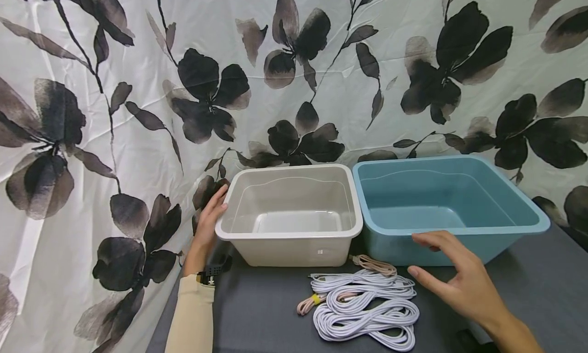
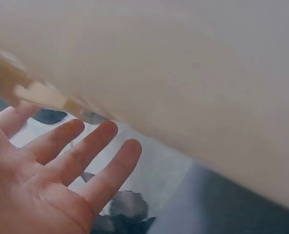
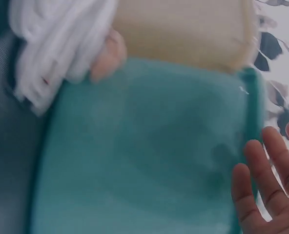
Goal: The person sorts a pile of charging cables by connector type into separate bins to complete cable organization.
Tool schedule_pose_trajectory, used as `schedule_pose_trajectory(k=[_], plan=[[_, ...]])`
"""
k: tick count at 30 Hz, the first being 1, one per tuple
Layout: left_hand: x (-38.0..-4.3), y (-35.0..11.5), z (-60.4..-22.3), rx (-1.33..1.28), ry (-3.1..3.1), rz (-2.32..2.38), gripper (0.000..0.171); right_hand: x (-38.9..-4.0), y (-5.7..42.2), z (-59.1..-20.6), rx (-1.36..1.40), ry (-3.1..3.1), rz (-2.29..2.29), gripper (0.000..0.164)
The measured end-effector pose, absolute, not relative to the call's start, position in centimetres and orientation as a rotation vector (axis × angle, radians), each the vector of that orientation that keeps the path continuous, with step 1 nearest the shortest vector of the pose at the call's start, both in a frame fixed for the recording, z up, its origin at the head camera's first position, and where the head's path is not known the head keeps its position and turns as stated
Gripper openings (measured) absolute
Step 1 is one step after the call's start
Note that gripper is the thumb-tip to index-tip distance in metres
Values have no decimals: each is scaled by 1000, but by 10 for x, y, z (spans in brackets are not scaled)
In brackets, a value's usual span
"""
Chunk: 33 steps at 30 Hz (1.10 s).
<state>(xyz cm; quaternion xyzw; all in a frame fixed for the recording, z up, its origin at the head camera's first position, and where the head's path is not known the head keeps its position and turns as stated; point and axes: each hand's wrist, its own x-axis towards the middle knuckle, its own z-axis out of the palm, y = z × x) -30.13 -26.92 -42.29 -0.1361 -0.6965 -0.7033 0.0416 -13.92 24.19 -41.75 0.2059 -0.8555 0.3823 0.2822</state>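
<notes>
A beige plastic bin stands left of a blue plastic bin, their rims side by side. My left hand is at the beige bin's left side, fingers extended by the rim; in the left wrist view the fingers are straight and spread below the bin's wall. Whether they touch it I cannot tell. My right hand hovers before the blue bin's front wall, fingers loosely extended, thumb apart, holding nothing. Between the hands lie bundled white cables, with a pinkish cable bound by a yellow tie.
Both bins and the cables rest on a dark grey table surface. Behind them hangs a white cloth with dark flowers, close to the bins' back rims. Another pinkish cable coil lies against the bins' front. A dark object sits by my right wrist.
</notes>
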Motion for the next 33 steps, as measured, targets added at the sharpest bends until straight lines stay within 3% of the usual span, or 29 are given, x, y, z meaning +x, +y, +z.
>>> schedule_pose_trajectory(k=[12,33], plan=[[-299,-264,-444,-390,-2061,-2197,57,-145,224,-464,315,-2528,888,53],[-303,-265,-447,-409,-2042,-2210,59,-162,211,-485,161,-2774,833,46]])
